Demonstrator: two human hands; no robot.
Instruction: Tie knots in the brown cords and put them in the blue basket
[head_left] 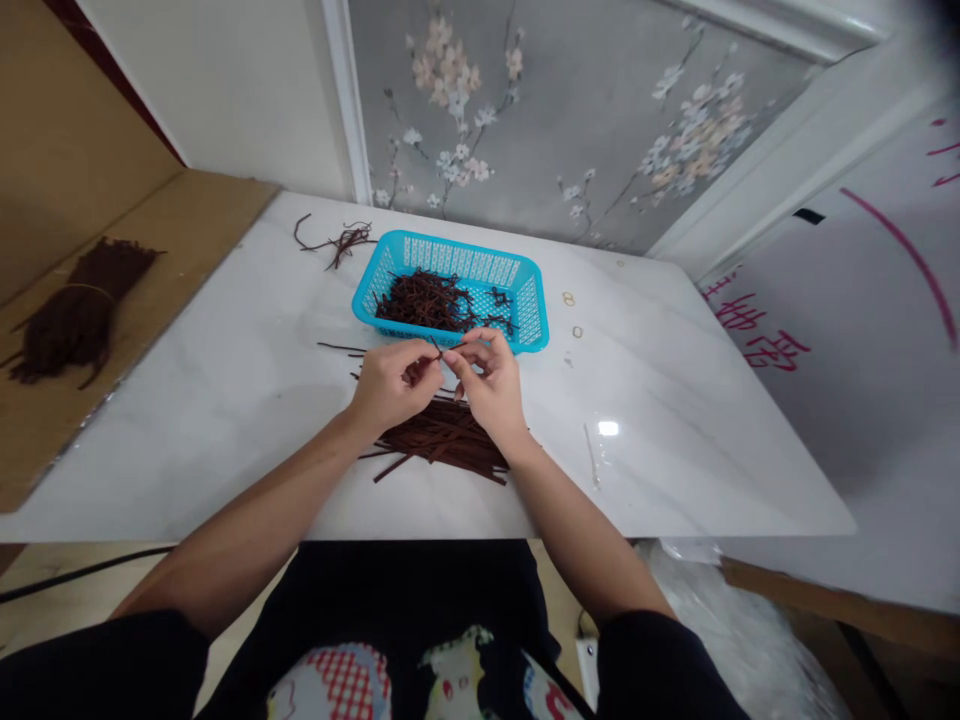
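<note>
We hold both bare hands close together above a white, marbled tabletop (675, 430), just in front of a light-blue, perforated plastic basket (480, 265). The fingers of our left hand (397, 380) are drawn in to a narrow pinch, and those of our right hand (491, 380) pinch too, thumb against finger; between them we grip a thin, dark-brown strip (436, 346), though our fingertips partly hide its shape.

Beneath our hands we have a loose pile of long, flat, reddish-brown strips (442, 435), lying mostly sideways. In the basket we see a heap of short, dark-brown knotted pieces (424, 300) toward the left, with a few more to the right. Some curly brown strands (349, 240) lie left of the basket; small, pale-yellow rings (568, 299) lie to its right. Farther left, on brown cardboard (172, 215), rests a banded bundle of dark-brown strips (71, 320).
</note>
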